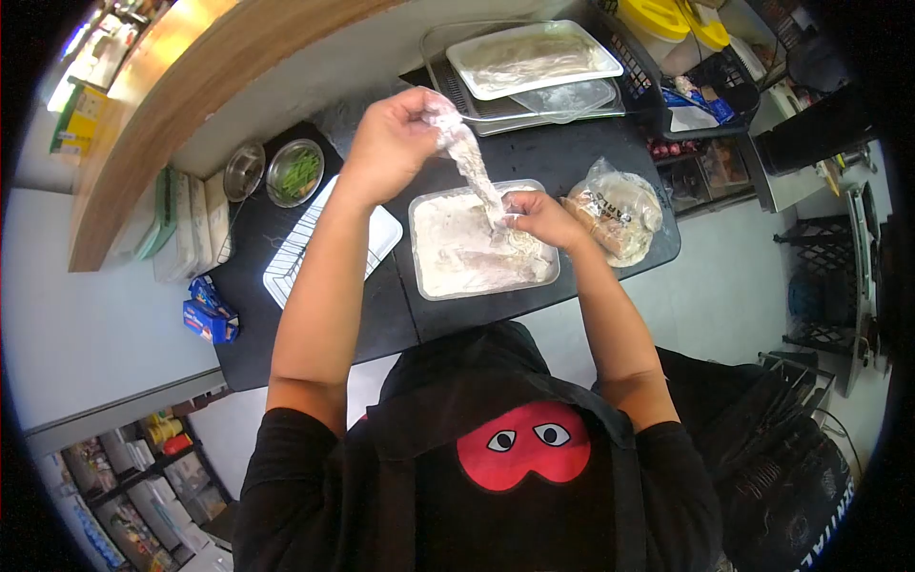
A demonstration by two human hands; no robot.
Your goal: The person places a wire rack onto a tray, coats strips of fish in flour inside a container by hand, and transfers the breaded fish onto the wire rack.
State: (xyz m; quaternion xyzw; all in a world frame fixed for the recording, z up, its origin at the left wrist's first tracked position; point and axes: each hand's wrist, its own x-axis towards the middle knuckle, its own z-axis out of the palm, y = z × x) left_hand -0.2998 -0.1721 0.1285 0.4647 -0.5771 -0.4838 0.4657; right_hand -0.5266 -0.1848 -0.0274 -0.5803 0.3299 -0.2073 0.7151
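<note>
My left hand (396, 138), its fingers dusted white, pinches the upper end of a long, flour-coated strip (469, 162), possibly meat or fish. The strip slants down to the right, and my right hand (541, 221) grips its lower end. Both hands are above a clear rectangular tub (416, 262) of white flour (448, 250), my right hand over its right side. More coated material lies in the flour, its kind unclear. Beside the tub on the right sits a tied plastic bag (620, 212) with printing and pale brownish contents.
A white tray (615, 69) of pale coated pieces stands at the back. To the left are a white tray (384, 232) with a wire rack, a metal bowl (317, 164) of green vegetables and a blue box (212, 322). A black crate (648, 57) is at back right.
</note>
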